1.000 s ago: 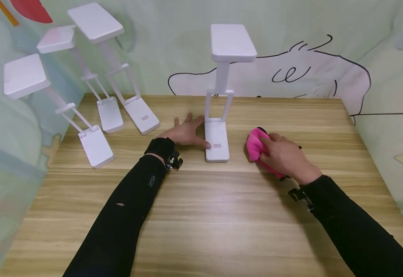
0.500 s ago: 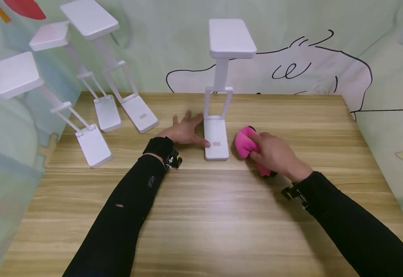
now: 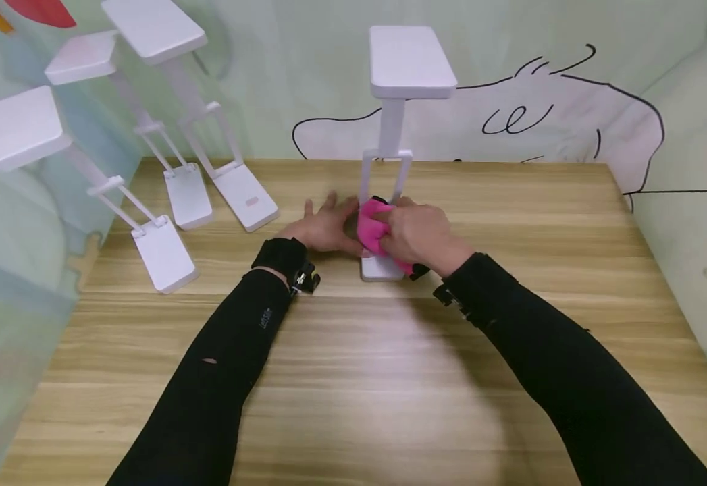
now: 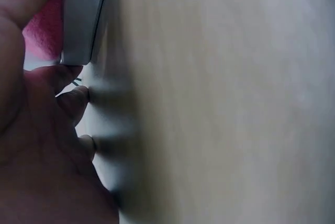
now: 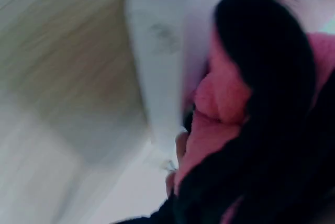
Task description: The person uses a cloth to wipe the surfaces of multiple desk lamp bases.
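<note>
A white folding desk lamp [image 3: 412,62] stands upright near the table's back edge. Spread beside its base [image 3: 381,269], my left hand [image 3: 325,229] rests its thumb on the left edge, and the index finger touches the far left side. In the left wrist view the other fingers reach down to the tabletop. My right hand [image 3: 420,233] grips a bunched pink cloth [image 3: 373,227] with black edging and presses it on top of the base, covering most of it. The right wrist view shows the cloth's folds [image 5: 222,96] against the white base [image 5: 162,51].
Three similar white lamps stand at the left: one in front [image 3: 165,255], one behind it [image 3: 188,196] and one nearer the middle [image 3: 246,198]. The wood-grain table [image 3: 341,378] meets a printed curtain [image 3: 304,61] at the back and sides.
My right hand has carried the pink cloth leftward from the bare tabletop onto the lamp's base. The left hand has stayed in place at the base. The head view has shifted slightly.
</note>
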The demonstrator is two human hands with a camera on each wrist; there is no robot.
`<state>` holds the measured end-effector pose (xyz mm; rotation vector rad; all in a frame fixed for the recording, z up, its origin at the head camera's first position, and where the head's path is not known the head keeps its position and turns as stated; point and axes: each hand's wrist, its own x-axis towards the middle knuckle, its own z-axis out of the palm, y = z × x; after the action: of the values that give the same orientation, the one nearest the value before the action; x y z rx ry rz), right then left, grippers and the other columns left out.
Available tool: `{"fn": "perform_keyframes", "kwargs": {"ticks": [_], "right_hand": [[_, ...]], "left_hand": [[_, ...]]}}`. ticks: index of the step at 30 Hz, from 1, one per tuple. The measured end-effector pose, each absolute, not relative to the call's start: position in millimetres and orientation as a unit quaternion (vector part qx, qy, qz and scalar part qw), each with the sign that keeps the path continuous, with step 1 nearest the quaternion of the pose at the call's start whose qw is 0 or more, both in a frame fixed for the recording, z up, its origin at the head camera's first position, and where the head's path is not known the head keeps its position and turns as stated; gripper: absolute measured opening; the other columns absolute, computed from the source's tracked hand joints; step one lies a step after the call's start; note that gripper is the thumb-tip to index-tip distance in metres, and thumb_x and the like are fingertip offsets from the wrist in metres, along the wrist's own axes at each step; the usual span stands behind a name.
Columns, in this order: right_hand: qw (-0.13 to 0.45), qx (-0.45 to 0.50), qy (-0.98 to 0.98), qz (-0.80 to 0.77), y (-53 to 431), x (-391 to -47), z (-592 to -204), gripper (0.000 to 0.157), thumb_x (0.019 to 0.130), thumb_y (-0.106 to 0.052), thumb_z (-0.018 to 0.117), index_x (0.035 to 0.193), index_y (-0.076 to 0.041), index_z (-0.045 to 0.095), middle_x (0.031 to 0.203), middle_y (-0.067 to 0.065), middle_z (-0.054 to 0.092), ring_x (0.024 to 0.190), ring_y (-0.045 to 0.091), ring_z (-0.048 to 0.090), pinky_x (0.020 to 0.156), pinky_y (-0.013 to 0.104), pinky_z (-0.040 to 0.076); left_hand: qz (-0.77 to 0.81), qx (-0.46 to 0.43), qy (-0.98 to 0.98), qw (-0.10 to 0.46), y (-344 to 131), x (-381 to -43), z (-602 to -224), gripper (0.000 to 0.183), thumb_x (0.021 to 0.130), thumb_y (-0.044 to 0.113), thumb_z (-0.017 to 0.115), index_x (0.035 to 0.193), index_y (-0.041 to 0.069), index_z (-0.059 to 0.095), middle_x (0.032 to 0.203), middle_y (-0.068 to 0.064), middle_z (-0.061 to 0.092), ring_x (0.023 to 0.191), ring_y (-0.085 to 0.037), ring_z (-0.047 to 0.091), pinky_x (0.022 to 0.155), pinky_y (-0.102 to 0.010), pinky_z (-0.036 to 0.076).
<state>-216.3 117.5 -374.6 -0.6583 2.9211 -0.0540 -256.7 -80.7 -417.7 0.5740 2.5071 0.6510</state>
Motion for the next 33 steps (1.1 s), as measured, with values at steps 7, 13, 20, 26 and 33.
{"fn": "perform_keyframes", "kwargs": {"ticks": [7,13,20,26,33], "right_hand": [[0.059,-0.22,0.972,-0.064,132,-219,-382,0.023,0.082,-0.028,0.056,0.097,-0.014,0.068,0.079,0.008,0.055,0.077,0.021,0.05,0.049,0.034,0.043],[0.086,-0.251,0.957,-0.115,138,-224,-388,0.041,0.082,-0.028,0.059,0.121,-0.017,0.063,0.091,0.008,0.05,0.068,0.021,0.05,0.054,0.032,0.041],[0.084,-0.3,0.946,-0.089,142,-226,-385,0.035,0.081,-0.027,0.062,0.114,-0.018,0.067,0.094,0.007,0.053,0.069,0.019,0.051,0.053,0.03,0.041],[0.064,-0.274,0.955,-0.095,138,-236,-391,0.04,0.084,-0.029,0.056,0.123,-0.023,0.062,0.099,0.008,0.053,0.073,0.021,0.052,0.055,0.033,0.042],[0.0,-0.25,0.964,-0.086,124,-221,-385,0.034,0.084,-0.027,0.055,0.115,-0.015,0.063,0.089,0.013,0.055,0.073,0.022,0.05,0.051,0.038,0.047]], "left_hand": [[0.241,0.199,0.913,0.263,-80,-259,-414,0.117,0.059,0.07,0.069,0.151,0.027,0.01,0.159,0.006,0.008,0.144,-0.027,-0.017,0.109,-0.06,-0.02],[0.252,0.184,0.915,0.257,-83,-258,-416,0.117,0.059,0.07,0.069,0.151,0.025,0.01,0.159,0.005,0.011,0.145,-0.025,-0.016,0.11,-0.057,-0.02],[0.245,0.192,0.916,0.253,-84,-258,-416,0.115,0.062,0.071,0.067,0.151,0.027,0.008,0.159,0.005,0.011,0.145,-0.027,-0.016,0.109,-0.06,-0.019],[0.242,0.19,0.917,0.255,-83,-259,-417,0.116,0.06,0.073,0.065,0.151,0.027,0.009,0.159,0.006,0.01,0.145,-0.027,-0.016,0.109,-0.06,-0.017],[0.238,0.194,0.917,0.254,-81,-258,-418,0.114,0.062,0.071,0.066,0.151,0.027,0.01,0.159,0.007,0.008,0.145,-0.027,-0.016,0.109,-0.06,-0.017]]}}
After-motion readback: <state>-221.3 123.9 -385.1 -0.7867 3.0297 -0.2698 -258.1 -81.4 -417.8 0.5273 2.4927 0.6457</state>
